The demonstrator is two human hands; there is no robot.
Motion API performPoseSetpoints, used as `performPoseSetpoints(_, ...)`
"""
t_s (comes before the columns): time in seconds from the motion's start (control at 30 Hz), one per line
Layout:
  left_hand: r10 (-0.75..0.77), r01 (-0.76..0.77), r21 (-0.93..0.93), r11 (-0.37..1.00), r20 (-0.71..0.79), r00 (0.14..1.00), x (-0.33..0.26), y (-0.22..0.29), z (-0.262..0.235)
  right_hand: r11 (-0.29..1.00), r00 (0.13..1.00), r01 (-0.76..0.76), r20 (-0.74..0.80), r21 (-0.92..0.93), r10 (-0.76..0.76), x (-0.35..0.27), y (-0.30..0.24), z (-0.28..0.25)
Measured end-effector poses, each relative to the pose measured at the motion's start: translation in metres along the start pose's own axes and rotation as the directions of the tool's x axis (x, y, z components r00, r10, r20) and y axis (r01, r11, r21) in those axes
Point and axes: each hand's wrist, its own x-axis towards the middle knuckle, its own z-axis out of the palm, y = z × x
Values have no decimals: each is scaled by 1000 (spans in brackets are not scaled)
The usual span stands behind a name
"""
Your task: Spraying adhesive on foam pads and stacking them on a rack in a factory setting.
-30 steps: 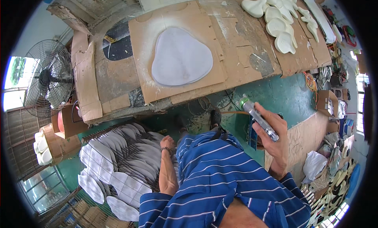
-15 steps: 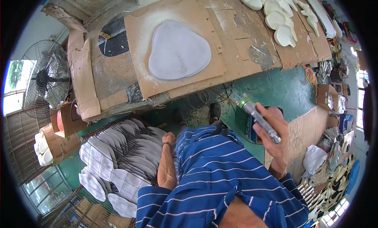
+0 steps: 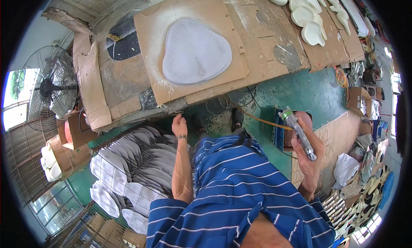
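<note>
My right hand [image 3: 307,151] grips a metal spray gun [image 3: 298,128] held upright at my right side, with an orange hose [image 3: 257,118] trailing off it. My left hand [image 3: 179,124] reaches down toward the front edge of the cardboard-covered workbench [image 3: 120,83], above a wire rack [image 3: 112,171] holding several grey rounded pads [image 3: 143,156]. Its fingers look loosely curled with nothing visible in them. One pale grey rounded-triangle pad [image 3: 195,51] lies flat on a sheet of cardboard [image 3: 151,29] on the bench, apart from both hands.
Several cream foam shapes [image 3: 307,14] lie at the bench's far right. A standing fan [image 3: 49,87] is at the left, with cardboard boxes [image 3: 64,149] below it. Green floor [image 3: 300,93] lies under the bench; a cluttered pile [image 3: 365,171] fills the right side.
My left hand has lifted off the stacked pads and moved up toward the bench's front edge. The right hand keeps the spray gun in much the same place.
</note>
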Motion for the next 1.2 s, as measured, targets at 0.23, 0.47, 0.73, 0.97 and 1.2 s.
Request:
performPoseSetpoints(0.23,391,-309,336,890,-210,896,81,131,72,991,970,119,208,60,-129,-3,-10,8)
performPoseSetpoints(0.47,322,-119,647,753,-204,925,96,190,96,998,994,59,95,-4,-58,-12,-8,-4)
performPoseSetpoints(0.73,452,-164,667,727,-285,845,83,208,109,999,999,19,29,-27,-18,-15,4,-17)
performPoseSetpoints(0.97,349,-139,781,609,-106,931,89,222,106,992,989,104,97,65,-110,-5,-1,-16)
performPoseSetpoints(1.2,302,-73,669,739,-232,925,90,217,111,971,958,225,163,83,-236,8,4,-12)
